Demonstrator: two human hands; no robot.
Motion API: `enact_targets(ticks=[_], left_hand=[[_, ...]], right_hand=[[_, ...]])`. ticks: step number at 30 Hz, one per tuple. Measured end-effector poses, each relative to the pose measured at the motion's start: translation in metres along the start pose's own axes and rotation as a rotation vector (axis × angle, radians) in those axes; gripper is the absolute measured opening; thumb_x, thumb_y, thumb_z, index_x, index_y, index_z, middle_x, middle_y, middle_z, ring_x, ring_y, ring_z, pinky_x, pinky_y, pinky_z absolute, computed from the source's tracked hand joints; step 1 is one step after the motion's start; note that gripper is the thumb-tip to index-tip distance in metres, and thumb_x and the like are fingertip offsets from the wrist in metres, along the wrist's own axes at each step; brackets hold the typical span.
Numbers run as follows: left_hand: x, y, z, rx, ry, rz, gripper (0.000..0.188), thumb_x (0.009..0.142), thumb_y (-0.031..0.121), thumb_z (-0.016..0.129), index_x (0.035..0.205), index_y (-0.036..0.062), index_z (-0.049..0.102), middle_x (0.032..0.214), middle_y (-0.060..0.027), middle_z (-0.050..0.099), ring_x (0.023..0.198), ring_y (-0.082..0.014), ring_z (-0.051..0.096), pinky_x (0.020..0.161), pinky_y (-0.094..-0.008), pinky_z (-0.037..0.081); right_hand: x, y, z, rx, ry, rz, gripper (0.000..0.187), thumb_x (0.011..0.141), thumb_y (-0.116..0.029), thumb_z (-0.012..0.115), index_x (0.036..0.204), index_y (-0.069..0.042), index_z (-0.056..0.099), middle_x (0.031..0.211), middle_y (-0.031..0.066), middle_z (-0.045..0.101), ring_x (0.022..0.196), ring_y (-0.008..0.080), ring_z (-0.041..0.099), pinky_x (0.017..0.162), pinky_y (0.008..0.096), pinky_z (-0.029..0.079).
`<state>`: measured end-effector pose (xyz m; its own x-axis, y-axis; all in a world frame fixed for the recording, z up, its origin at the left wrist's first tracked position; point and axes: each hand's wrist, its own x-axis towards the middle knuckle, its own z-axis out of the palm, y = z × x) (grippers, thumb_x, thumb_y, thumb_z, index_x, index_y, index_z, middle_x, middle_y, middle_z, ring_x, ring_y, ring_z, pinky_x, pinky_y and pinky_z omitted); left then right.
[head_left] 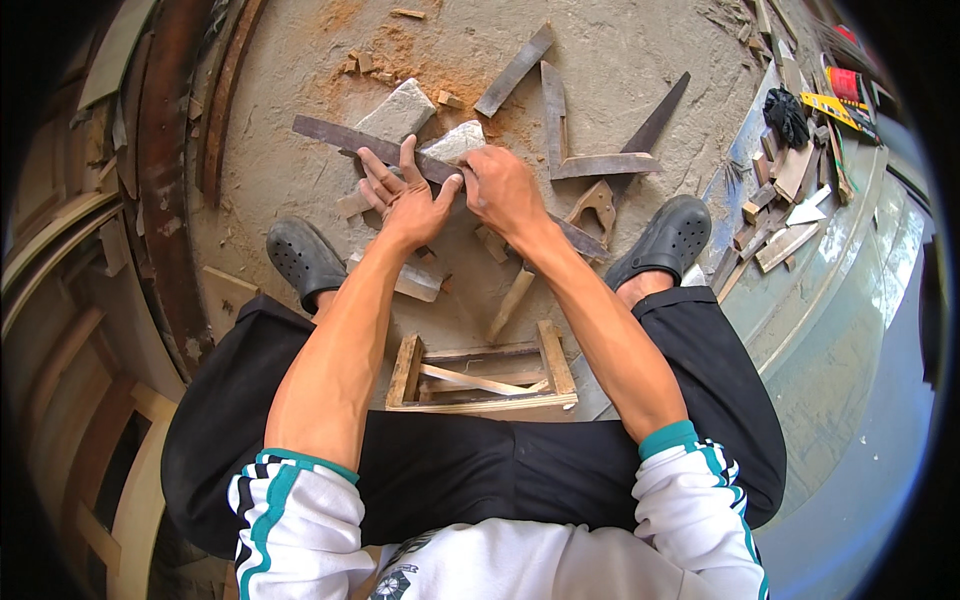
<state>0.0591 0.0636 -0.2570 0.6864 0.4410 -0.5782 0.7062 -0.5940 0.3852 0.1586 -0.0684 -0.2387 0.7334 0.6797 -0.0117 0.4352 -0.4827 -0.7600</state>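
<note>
"What did the person have at the hands?"

"A long, dark strip (340, 133), wood by the look of it. It slanted through the grip, one end reaching out well to the left, the other stopping about where the two hands met."

"And how did they hold it?"

"The left hand (410, 205) was loosely spread, fingers fanned across the strip and thumb lying toward the right hand. The right hand (503, 192) was curled in tight at the strip's near end. Its fingertips were bunched, and I couldn't tell whether they pinched the strip or something small against it."

"Awkward to handle?"

"Light and stiff, I'd have judged, not slippery, though thin enough to rock along its length. I'd have steadied it by both edges near the middle, minding splinters, because that long left end looked likely to tip."

"What lay around it?"

"A pale block (402, 108) just beyond the grip, on the floor (270, 150). To the right were an L-shaped wooden piece (555, 120) and a handsaw (655, 128). Back toward the body stood a small wooden frame (557, 365), and well off to the right, a heap of offcuts (790, 178)."
</note>
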Motion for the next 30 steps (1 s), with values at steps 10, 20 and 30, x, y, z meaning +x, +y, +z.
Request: enact_targets(ticks=[10,20,30], left_hand=[[-0.003,0.001,0.001,-0.019,-0.002,0.001,0.106,0.089,0.072,0.054,0.159,0.0233,-0.007,0.152,-0.0372,-0.037,0.144,-0.0507,-0.034,0.117,-0.0617,-0.013],[0.004,-0.004,0.009,-0.070,0.066,-0.016,0.093,0.087,0.064,0.061,0.156,0.0254,0.013,0.160,-0.0320,-0.026,0.149,-0.0455,-0.027,0.117,-0.0602,-0.013],[0.007,-0.016,0.012,-0.069,0.095,0.085,0.093,0.083,0.056,0.065,0.156,0.0251,0.015,0.161,-0.0323,-0.023,0.149,-0.0486,-0.024,0.116,-0.0638,-0.012]], right_hand=[[-0.043,0.055,-0.053,-0.299,-0.326,-0.078,0.009,0.081,-0.005,0.060,0.088,-0.002,0.066,0.084,0.0178,0.065,0.089,0.0387,0.065,0.077,0.0473,0.055],[-0.087,0.034,-0.055,-0.150,-0.001,0.289,0.018,0.088,-0.008,0.057,0.102,-0.006,0.068,0.100,0.0182,0.067,0.087,0.0421,0.066,0.076,0.0504,0.055],[-0.118,0.003,-0.026,-0.031,0.094,0.408,0.024,0.096,-0.027,0.061,0.105,-0.006,0.070,0.103,0.0180,0.068,0.092,0.0407,0.067,0.080,0.0479,0.054]])
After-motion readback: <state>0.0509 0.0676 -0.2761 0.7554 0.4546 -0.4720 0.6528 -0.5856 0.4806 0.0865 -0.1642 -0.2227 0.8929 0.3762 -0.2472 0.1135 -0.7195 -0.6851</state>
